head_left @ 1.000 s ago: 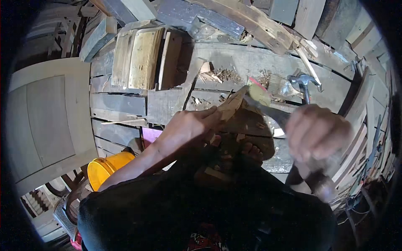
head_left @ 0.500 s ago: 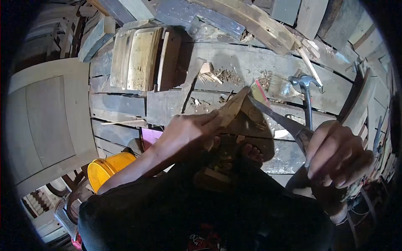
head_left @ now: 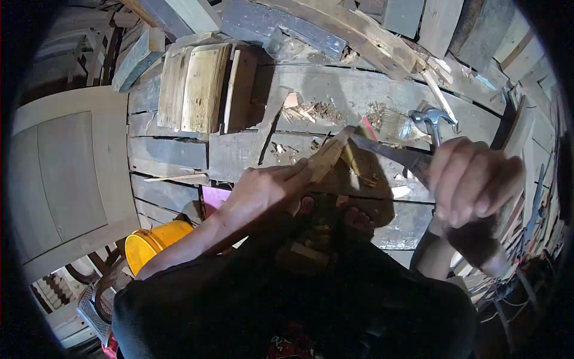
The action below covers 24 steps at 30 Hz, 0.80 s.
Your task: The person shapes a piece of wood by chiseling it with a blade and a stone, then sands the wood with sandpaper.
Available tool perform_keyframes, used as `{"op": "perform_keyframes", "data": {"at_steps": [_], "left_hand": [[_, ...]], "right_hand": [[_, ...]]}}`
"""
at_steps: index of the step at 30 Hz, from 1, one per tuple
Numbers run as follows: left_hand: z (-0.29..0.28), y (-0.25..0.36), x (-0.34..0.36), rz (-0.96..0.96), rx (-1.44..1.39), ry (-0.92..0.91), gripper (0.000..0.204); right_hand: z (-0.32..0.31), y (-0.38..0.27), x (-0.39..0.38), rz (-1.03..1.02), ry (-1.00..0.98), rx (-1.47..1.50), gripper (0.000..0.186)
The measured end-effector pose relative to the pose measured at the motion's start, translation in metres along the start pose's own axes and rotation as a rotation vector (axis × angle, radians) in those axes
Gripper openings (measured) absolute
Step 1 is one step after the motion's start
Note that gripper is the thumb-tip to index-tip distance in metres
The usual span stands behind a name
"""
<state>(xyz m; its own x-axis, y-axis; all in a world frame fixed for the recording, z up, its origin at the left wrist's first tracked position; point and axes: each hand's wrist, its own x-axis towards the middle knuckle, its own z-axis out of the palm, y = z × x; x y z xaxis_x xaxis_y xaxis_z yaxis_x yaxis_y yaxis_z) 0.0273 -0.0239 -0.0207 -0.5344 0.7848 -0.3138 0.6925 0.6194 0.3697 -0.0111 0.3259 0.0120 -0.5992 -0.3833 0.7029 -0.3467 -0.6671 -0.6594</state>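
Observation:
My left hand (head_left: 266, 185) grips a short, pale brown piece of wood (head_left: 327, 157), which slants up and to the right from the fingers. My right hand (head_left: 472, 179) is wrapped round a long-handled knife (head_left: 388, 151). Its dark blade reaches left, and the tip meets or overlaps the upper end of the wood; contact cannot be made out for certain. Behind the right fist the handle's butt runs down toward my forearm. Just beyond the blade lies a thin strip with a pink edge (head_left: 369, 128).
A claw hammer (head_left: 431, 118) lies beyond my right hand. Wood shavings (head_left: 323, 111) litter the plank floor (head_left: 239, 157). Stacked wooden blocks (head_left: 203, 88) stand at the far left, a yellow bucket (head_left: 146, 248) at the near left. Long boards (head_left: 365, 36) lie across the back.
My right hand has moved up and slightly left with the knife, and the blade lies flatter. The left hand and the piece of wood have barely shifted.

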Motion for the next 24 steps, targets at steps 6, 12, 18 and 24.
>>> {"op": "perform_keyframes", "data": {"at_steps": [6,12,18,24], "left_hand": [[0.030,-0.009,-0.002,0.030,-0.100,0.124,0.062],[-0.004,0.005,0.011,-0.136,-0.225,0.172,0.051],[-0.026,0.022,0.025,-0.233,-0.353,0.262,0.034],[-0.018,0.015,0.021,-0.246,-0.398,0.286,0.039]], "right_hand": [[0.049,0.054,-0.021,0.338,0.577,-0.126,0.049],[0.028,0.013,0.001,0.057,0.384,-0.187,0.042],[0.037,0.035,-0.012,0.122,0.524,-0.090,0.042],[0.036,0.064,-0.018,0.210,0.573,-0.216,0.029]]}}
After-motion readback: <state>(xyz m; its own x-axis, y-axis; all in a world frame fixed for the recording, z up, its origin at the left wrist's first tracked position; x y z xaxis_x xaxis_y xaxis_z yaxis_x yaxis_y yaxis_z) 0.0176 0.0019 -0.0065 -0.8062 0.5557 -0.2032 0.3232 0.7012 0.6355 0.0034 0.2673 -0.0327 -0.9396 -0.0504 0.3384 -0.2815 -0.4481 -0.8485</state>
